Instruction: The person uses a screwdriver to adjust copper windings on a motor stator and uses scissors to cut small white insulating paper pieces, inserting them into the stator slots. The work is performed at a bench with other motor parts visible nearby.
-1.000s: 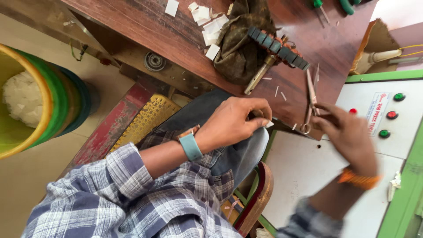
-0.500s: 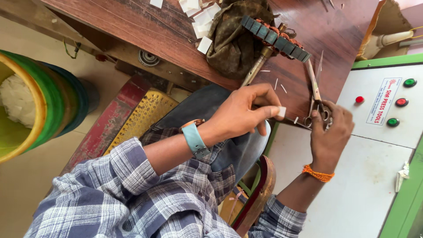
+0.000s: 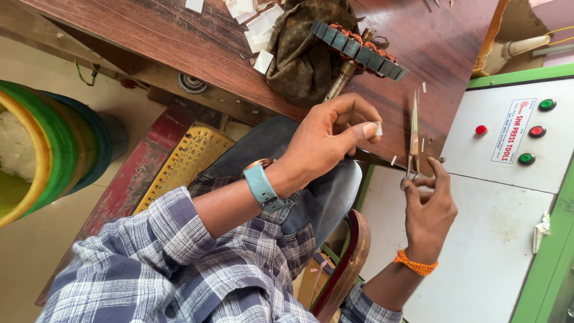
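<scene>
My left hand, with a light blue watch on its wrist, pinches a small white paper piece between thumb and forefinger at the edge of the brown wooden table. Just to its right, my right hand, with an orange thread on the wrist, grips a pair of scissors by the handles. The blades point up toward the table, a short gap away from the paper. A wound motor stator lies on the table above both hands, partly on a brown cloth bag.
Cut white paper pieces lie scattered on the table. A white control box in a green frame, with red and green buttons, stands at the right. Stacked green and yellow tubs and a yellow woven stool are at the left.
My right hand has drawn the scissors away from my left hand and the blades now point straight up. My left hand still pinches the paper piece and has barely moved.
</scene>
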`<state>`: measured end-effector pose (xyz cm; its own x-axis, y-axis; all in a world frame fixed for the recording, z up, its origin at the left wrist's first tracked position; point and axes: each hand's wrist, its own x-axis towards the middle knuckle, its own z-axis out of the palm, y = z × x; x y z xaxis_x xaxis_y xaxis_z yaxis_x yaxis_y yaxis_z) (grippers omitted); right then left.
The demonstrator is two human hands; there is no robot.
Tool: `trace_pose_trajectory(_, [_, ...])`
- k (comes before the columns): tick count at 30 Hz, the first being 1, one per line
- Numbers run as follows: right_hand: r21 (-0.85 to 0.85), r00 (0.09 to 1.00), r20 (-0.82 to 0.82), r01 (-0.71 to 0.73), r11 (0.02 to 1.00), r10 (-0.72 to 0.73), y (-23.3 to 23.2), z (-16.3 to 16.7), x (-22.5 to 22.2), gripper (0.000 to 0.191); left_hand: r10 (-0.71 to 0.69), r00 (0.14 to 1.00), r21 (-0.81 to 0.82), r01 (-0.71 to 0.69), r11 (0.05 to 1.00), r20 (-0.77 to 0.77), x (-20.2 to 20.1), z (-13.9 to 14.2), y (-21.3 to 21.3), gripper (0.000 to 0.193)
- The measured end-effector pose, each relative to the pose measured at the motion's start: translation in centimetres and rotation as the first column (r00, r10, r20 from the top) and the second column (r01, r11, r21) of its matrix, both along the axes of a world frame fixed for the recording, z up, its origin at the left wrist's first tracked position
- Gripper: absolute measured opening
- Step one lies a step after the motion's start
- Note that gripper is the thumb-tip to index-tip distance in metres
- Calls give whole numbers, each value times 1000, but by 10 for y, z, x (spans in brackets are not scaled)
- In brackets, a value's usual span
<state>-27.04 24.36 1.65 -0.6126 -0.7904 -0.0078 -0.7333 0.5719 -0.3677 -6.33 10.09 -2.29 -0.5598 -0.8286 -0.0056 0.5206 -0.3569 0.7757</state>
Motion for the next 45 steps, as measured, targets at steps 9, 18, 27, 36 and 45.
trace_pose_trajectory(9, [-274, 544, 822, 115, 955, 171, 29, -42, -6, 58, 28, 984, -213, 11, 977, 177, 10, 17, -2, 12])
trace_pose_trajectory(18, [-208, 379, 891, -151, 966, 251, 30, -51, 32, 65, 134, 936, -386, 2, 922, 325, 10, 29, 3, 15])
trace_pose_trajectory(27, [-228, 363, 891, -161, 960, 272, 33, -39, 49, 66, 121, 882, -434, 101, 895, 455, 11, 32, 1, 16])
trace_pose_trajectory(36, [-49, 576, 810, -120, 992, 109, 40, -27, 42, 53, 81, 923, -413, 88, 907, 375, 8, 26, -4, 16])
trace_pose_trajectory(45, [-68, 845, 524, -83, 994, 106, -34, 17, -19, 37, -319, 943, 183, 299, 936, 90, 16, 27, -15, 17])
